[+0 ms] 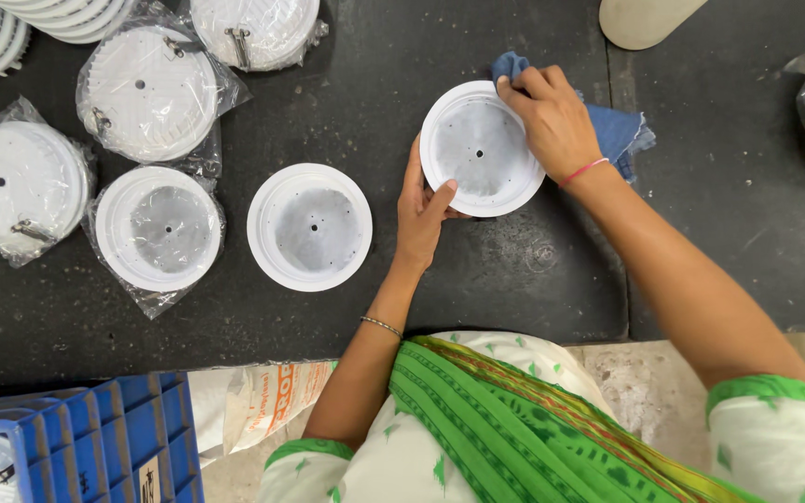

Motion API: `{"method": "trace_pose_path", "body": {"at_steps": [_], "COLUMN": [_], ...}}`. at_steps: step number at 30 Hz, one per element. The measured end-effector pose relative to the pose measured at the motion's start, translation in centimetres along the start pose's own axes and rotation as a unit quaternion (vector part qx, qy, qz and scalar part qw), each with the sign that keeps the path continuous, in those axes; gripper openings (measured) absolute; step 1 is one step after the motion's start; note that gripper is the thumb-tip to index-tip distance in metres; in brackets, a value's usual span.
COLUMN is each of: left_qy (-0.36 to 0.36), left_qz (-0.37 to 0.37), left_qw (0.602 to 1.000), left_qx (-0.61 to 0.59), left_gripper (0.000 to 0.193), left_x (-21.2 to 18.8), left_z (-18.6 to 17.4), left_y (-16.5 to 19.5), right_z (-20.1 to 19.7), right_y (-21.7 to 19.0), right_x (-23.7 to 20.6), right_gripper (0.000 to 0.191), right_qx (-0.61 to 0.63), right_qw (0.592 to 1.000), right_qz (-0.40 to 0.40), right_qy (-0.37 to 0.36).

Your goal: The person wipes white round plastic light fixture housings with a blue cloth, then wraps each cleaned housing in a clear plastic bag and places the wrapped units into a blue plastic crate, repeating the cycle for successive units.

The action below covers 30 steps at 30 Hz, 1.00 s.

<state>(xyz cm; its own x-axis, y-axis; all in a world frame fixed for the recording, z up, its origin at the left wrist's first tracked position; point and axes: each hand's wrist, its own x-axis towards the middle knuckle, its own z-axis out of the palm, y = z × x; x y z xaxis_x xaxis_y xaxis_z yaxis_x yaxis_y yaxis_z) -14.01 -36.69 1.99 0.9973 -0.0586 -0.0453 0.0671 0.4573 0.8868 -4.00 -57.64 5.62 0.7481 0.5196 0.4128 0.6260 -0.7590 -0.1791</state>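
In the upper middle of the frame the left hand (423, 210) holds the lower left rim of a white round dish (479, 149), its grip closed on it; the right hand (552, 116) presses a blue cloth (619, 130) on the dish's upper right rim, fingers closed on the cloth; a second dish (309, 226) lies near on the dark surface (477, 298); bagged dishes (156, 228) lie at left.

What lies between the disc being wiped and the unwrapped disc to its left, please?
In the head view, only the left hand, steadying the wiped disc, and bare dark mat separate it from the unwrapped disc.
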Motion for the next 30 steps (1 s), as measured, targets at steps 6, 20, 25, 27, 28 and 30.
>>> {"method": "trace_pose_path", "body": {"at_steps": [6,20,25,27,28,30], "left_qy": [0.001,0.003,0.020,0.047,0.069,0.107], "left_qz": [-0.012,0.015,0.008,0.021,0.028,0.037], "left_qw": [1.000,1.000,0.998,0.999,0.997,0.989], "left_qx": [-0.023,-0.016,-0.059,-0.017,0.022,0.092], "left_gripper": [0.079,0.078,0.084,0.082,0.080,0.076], "left_x": [0.1,1.3,2.5,1.9,1.7,1.1], "left_z": [0.0,-1.4,0.9,1.4,2.0,2.8], "left_y": [0.2,-3.5,-7.4,-7.7,-7.7,-7.1], "right_z": [-0.5,-3.3,-6.5,-6.0,-5.9,-5.9], "right_y": [-1.1,4.1,9.2,10.1,10.5,10.8], "right_x": [0.3,-5.6,-13.7,-15.7,-16.5,-17.4], "right_gripper": [0.046,0.047,0.031,0.030,0.029,0.029], "right_qx": [-0.032,-0.102,-0.088,-0.099,-0.103,-0.111], "right_qw": [0.999,0.991,0.982,0.971,0.967,0.966], "right_qz": [-0.002,0.031,0.121,0.148,0.158,0.165], "right_qy": [-0.016,-0.080,-0.115,-0.159,-0.172,-0.164]}}
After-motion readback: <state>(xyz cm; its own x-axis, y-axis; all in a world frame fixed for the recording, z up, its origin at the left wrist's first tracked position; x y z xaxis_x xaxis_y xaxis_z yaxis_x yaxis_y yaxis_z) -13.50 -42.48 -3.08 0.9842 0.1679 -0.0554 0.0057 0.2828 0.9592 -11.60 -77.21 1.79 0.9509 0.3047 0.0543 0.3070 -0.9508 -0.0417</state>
